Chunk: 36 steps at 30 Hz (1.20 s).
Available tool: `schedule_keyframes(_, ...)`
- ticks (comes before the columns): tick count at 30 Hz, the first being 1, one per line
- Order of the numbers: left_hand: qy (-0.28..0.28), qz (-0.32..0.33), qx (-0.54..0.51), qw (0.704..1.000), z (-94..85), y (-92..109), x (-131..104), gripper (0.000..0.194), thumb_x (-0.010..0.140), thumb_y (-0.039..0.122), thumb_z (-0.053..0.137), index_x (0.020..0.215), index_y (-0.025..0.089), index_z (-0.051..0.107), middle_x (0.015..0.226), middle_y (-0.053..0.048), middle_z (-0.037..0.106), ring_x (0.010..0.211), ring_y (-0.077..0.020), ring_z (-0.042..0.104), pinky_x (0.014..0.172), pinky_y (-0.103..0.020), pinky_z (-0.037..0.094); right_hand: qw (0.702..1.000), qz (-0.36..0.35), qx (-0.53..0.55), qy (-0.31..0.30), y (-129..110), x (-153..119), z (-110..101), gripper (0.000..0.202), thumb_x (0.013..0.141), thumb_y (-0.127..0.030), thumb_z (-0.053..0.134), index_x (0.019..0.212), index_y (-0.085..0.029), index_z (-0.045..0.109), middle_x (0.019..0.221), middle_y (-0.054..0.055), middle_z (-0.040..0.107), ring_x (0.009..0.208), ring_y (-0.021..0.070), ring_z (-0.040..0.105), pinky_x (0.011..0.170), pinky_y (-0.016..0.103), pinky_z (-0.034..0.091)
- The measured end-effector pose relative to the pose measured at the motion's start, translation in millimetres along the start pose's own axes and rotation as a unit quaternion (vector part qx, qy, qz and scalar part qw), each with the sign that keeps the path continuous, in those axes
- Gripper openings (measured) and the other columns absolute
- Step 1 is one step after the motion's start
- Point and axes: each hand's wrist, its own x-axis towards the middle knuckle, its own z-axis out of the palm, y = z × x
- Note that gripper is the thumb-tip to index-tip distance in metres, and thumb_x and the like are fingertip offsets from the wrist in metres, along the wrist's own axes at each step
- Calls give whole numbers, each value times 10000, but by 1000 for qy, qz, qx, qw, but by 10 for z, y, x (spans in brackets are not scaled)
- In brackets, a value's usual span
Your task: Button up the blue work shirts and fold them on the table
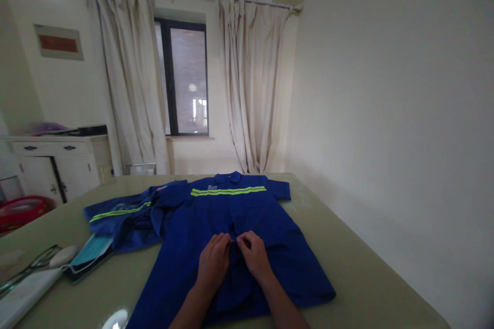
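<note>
A blue short-sleeved work shirt (pixel 270 223) with yellow-green reflective stripes lies spread on the table, collar toward the far edge. Over its lower front, my left hand (pixel 216 254) and my right hand (pixel 251 252) are close together at the front opening. Fingers of both hands are pinched on the shirt's front edges, and the cloth bunches up between them. Any button there is too small to make out. Left of it, a second blue garment (pixel 127 218) with the same striping lies crumpled, touching the spread one.
On the table (pixel 324 231) at left lie a light-blue face mask (pixel 91 249) on a dark flat object, a computer mouse (pixel 64 256), glasses (pixel 44 257) and a white flat object (pixel 29 293). A wall (pixel 405 139) runs along the right. A white cabinet (pixel 77 164) stands behind.
</note>
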Motion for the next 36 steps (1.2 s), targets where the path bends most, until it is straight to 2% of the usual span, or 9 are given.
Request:
schedule_keyframes(4,9,8,-2,1000,44,-21,28,250,990,130,394,883,237,594,917,-25,673,912,-203,607,830,-312,441,999,-3,40,-7,57,1,30,195,870,-255,609,991,-198,751,851,33,695,762,190,636,726,271,471)
schedule_keyframes(9,17,20,-42,999,75,-58,7,233,991,143,404,891,238,591,927,-21,665,911,-193,621,822,-302,481,998,18,54,-18,88,6,32,138,853,-244,599,913,-184,707,835,34,691,747,195,622,698,279,461)
schedule_keyframes(14,21,55,-100,993,46,-77,5,312,935,86,439,1077,272,646,1177,-20,679,1103,-181,624,967,-321,507,998,30,61,-6,96,10,44,96,839,-236,591,850,-188,674,790,24,673,733,191,611,682,274,447)
schedule_keyframes(16,24,59,-91,994,42,-80,13,339,921,68,442,1073,272,667,1253,-16,677,1154,-187,616,1003,-340,505,997,46,62,-13,102,20,47,91,823,-227,597,830,-183,676,765,22,670,717,189,607,667,271,439)
schedule_keyframes(22,-11,47,-7,999,44,-55,8,294,989,138,446,1011,229,725,1057,-33,774,987,-213,676,917,-361,534,996,62,62,-28,99,46,24,134,819,-250,599,799,-178,711,748,27,699,701,186,623,649,265,432)
schedule_keyframes(29,-1,49,65,997,35,-19,-12,291,990,129,445,903,217,709,895,-38,741,899,-206,666,828,-312,495,996,42,77,-5,89,53,25,203,857,-336,601,780,-179,704,740,36,705,713,203,643,662,277,450)
schedule_keyframes(32,10,31,20,999,48,-48,-8,269,982,152,447,881,229,684,895,-30,725,897,-200,660,795,-292,478,997,20,69,7,94,42,34,187,873,-328,593,801,-185,689,761,32,691,728,201,638,678,277,455)
schedule_keyframes(36,-18,-7,-147,989,41,-107,30,230,970,220,457,940,243,683,949,-12,744,903,-186,687,810,-279,473,999,-9,45,19,74,12,33,157,901,-293,568,822,-194,660,789,30,665,750,198,628,703,279,460)
